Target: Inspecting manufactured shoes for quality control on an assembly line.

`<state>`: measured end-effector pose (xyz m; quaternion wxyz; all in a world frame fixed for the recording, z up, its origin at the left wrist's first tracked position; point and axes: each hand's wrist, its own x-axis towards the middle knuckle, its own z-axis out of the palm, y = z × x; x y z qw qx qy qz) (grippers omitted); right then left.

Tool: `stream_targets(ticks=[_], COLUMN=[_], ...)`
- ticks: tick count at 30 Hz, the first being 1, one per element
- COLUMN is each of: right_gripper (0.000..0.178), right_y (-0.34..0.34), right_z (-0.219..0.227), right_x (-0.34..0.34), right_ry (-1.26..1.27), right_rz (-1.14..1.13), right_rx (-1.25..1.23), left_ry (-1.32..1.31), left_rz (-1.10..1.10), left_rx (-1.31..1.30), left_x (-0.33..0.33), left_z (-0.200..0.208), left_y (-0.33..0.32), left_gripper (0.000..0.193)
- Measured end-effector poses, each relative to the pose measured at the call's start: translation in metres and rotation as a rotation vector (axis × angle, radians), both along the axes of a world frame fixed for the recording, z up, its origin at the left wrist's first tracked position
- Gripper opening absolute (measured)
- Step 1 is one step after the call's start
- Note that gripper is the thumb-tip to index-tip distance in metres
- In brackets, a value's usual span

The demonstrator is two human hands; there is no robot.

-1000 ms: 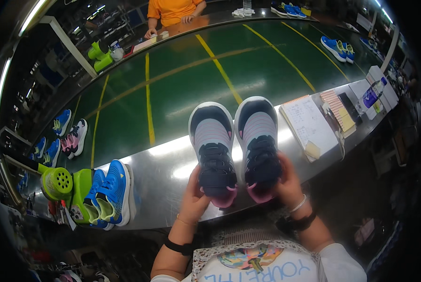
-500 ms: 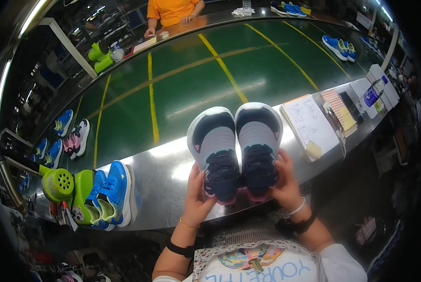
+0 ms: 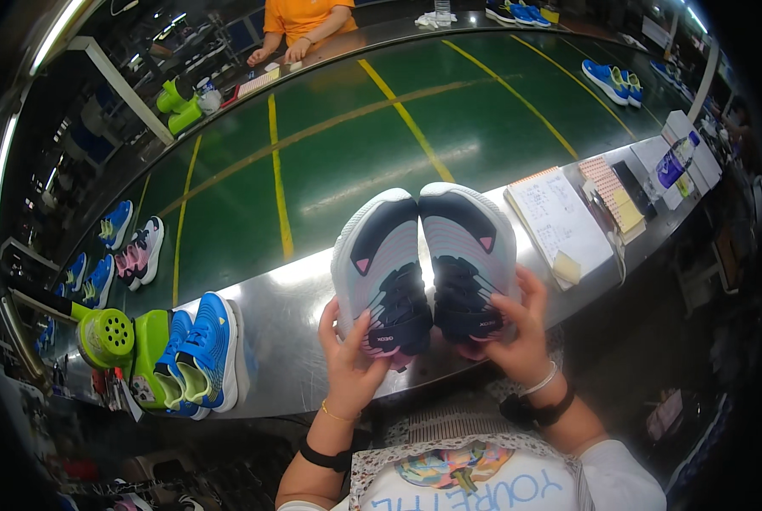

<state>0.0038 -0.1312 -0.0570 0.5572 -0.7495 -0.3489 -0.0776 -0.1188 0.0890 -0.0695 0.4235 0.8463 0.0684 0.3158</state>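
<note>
A pair of grey and navy sneakers with pink trim is held up side by side over the metal table edge, toes pointing away from me. My left hand [image 3: 353,353] grips the left sneaker [image 3: 383,272] around its heel and outer side. Around the heel of the right sneaker [image 3: 468,264] is my right hand [image 3: 517,332], thumb on the upper near the strap. The toes of the two sneakers nearly touch, while a gap shows between their middles. Their soles are mostly hidden from view, apart from the white rims.
A green conveyor belt [image 3: 330,183] with yellow lines runs beyond the metal table [image 3: 300,341]. Blue sneakers [image 3: 206,353] stand at left by a lime-green machine [image 3: 108,336]. A notebook [image 3: 560,226] and a bottle [image 3: 675,162] lie at right. Across the belt is a person in orange [image 3: 304,21].
Both sneakers have rolled outward in my hands, so their uppers and inner sides show more and a wider gap opens between them. Across the belt, the person's hands have moved.
</note>
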Motion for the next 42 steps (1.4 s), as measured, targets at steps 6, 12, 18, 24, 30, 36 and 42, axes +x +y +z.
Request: stream_targets(ticks=[6, 12, 18, 24, 30, 36, 42], right_gripper=[0.063, 0.056, 0.043, 0.049, 0.048, 0.044, 0.038], right_y=[0.004, 0.018, 0.008, 0.003, 0.002, 0.023, 0.047], right_z=[0.016, 0.035, 0.042, 0.018, 0.016, 0.005, 0.002], right_x=[-0.007, -0.017, 0.022, 0.045, 0.034, 0.027, 0.016], right_ry=[-0.068, -0.155, 0.245, 0.511, 0.672, 1.269, 1.557], right_rz=[-0.061, -0.127, -0.054, 0.209, 0.288, 0.380, 0.441], right_rx=[-0.106, -0.538, -0.347, -0.453, -0.185, 0.605, 0.855], left_ry=[0.043, 0.388, 0.443, 0.487, 0.408, 0.111, -0.021], left_rz=[0.125, 0.178, 0.113, -0.144, -0.235, -0.331, -0.244], left_rx=[0.192, 0.491, -0.177, -0.720, -0.833, -1.644, -1.982], left_x=[-0.002, 0.002, 0.009, 0.020, 0.014, 0.024, 0.036], left_z=[0.012, 0.042, 0.035, 0.003, 0.013, 0.019, 0.009], left_y=[-0.002, -0.020, 0.037, 0.053, 0.044, 0.036, 0.018], left_gripper=[0.065, 0.054, 0.053, 0.048, 0.048, 0.047, 0.043])
